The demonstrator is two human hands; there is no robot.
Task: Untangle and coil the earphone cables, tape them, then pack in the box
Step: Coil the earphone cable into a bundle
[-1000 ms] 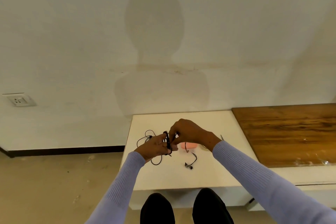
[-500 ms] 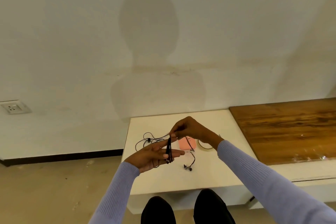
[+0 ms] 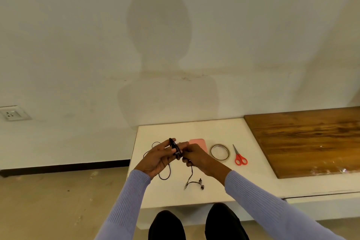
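Observation:
A black earphone cable (image 3: 175, 148) is wound in loops around the outstretched fingers of my left hand (image 3: 158, 157), held above the white table (image 3: 214, 191). My right hand (image 3: 195, 157) pinches the cable just right of those loops. A loose stretch hangs from it down to the earbuds (image 3: 201, 183) lying on the table. Another slack loop (image 3: 165, 175) droops below my left palm. The pink box (image 3: 198, 142) lies behind my hands, partly hidden. A tape roll (image 3: 219, 152) sits to its right.
Red-handled scissors (image 3: 240, 157) lie right of the tape roll. A brown wooden board (image 3: 307, 138) covers the right part of the surface. The wall stands close behind the table, with a socket (image 3: 11, 113) at the far left. My knees are under the front edge.
My right hand came down from above the left fingers to beside them, carrying the cable around for another turn. The tape roll and scissors, hidden before, now show to the right.

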